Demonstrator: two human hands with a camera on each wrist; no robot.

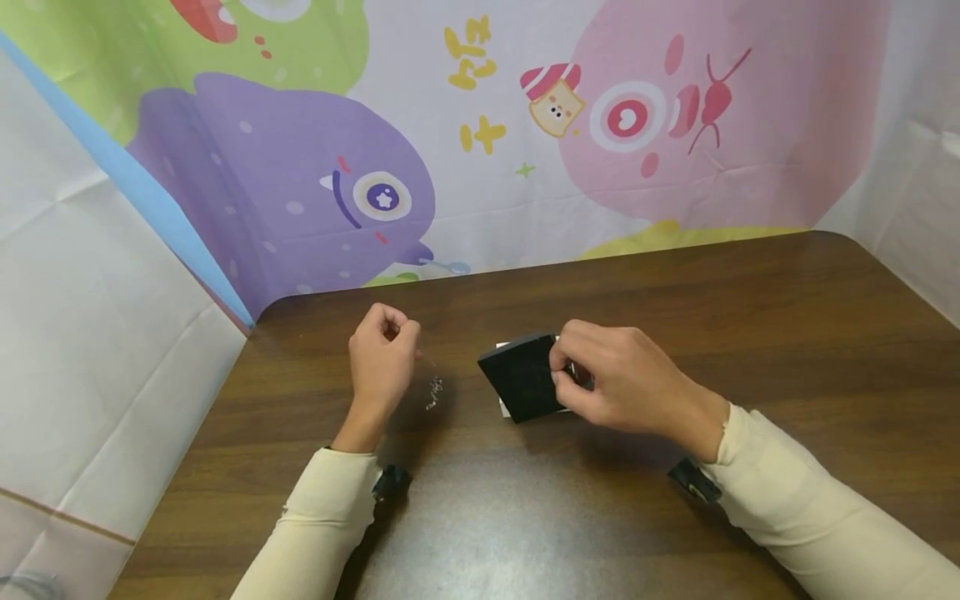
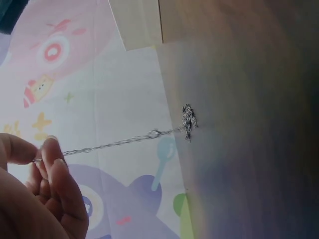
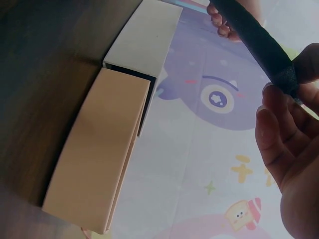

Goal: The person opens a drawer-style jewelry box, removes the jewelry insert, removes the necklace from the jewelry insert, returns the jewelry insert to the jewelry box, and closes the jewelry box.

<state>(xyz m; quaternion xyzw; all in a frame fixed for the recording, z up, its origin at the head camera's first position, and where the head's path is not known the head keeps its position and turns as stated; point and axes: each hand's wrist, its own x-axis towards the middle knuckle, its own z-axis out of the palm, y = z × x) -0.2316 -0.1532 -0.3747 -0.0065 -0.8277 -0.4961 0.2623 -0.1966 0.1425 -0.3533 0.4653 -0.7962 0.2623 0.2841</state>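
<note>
A thin silver chain [image 2: 114, 144] is pinched between the thumb and fingers of my left hand [image 1: 381, 354]; its lower end [image 1: 434, 393] hangs bunched near the table in the head view. My right hand [image 1: 626, 375] pinches the edge of a flat black pad [image 1: 525, 379], held tilted above a box. In the right wrist view the pad [image 3: 259, 45] shows edge-on in the fingers of the right hand [image 3: 294, 129]. Below it, a white box part [image 3: 144, 40] and a tan box part [image 3: 99, 149] lie end to end.
The brown wooden table [image 1: 480, 517] runs back to a cartoon-printed cloth [image 1: 480, 208]. White sheeting [image 1: 90, 317] hangs at the left side, and more stands at the right. A dark wrist device [image 1: 392, 483] sits at the left cuff, another [image 1: 694, 481] at the right.
</note>
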